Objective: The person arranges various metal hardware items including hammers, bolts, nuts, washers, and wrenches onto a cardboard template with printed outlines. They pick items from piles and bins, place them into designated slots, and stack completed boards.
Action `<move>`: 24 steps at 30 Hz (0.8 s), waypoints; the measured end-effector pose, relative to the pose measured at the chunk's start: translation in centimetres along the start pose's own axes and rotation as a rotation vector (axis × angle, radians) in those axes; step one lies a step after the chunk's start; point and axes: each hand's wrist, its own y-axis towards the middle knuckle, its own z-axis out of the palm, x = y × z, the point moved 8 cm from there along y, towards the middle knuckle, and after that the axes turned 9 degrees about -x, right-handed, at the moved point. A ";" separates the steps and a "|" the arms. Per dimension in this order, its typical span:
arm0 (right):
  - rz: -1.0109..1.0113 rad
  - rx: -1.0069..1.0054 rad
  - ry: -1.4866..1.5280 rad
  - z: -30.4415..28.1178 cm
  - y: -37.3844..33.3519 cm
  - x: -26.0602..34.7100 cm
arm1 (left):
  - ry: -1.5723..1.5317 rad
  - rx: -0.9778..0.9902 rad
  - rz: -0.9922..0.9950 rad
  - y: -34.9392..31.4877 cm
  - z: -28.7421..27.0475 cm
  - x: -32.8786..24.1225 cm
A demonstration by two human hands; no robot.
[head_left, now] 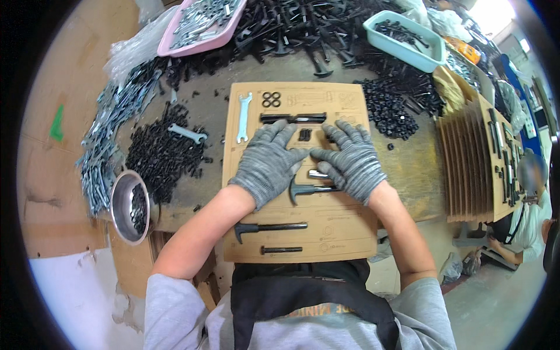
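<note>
A brown cardboard sheet [350,233] with printed outlines lies before me, its near edge at my waist. My grey-gloved left hand [263,163] rests open on it, fingertips touching a long black rod-like part [300,118]. My right hand [352,160], gloved alike, lies open with fingers spread over the sheet's right side, partly covering a black hooked arm [306,189] and a silver-ended piece [317,174]. Between the hands sit small black pieces [305,135]. An open-end wrench [243,116], several black rings [271,99], another hooked arm [271,227] and a black bolt [281,249] also lie there.
Left are a heap of small black parts [163,149], a loose wrench [188,134], piled wrenches [99,163] and a metal bowl [129,230]. Pink [201,48] and pale-green trays [405,55] stand behind. Stacked cardboard sheets [466,169] stand right; beyond is another person [536,216].
</note>
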 end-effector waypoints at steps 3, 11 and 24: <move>0.036 -0.062 0.083 -1.0 -0.5 -0.8 | -0.007 -0.021 0.007 -0.4 -0.5 -0.1; 0.896 -0.248 0.195 -4.8 -12.6 -19.4 | -0.240 -0.198 -0.044 3.7 -4.7 -1.3; 0.642 -0.161 -0.017 -2.5 -9.7 -17.7 | 0.046 0.201 0.227 16.0 10.4 -12.4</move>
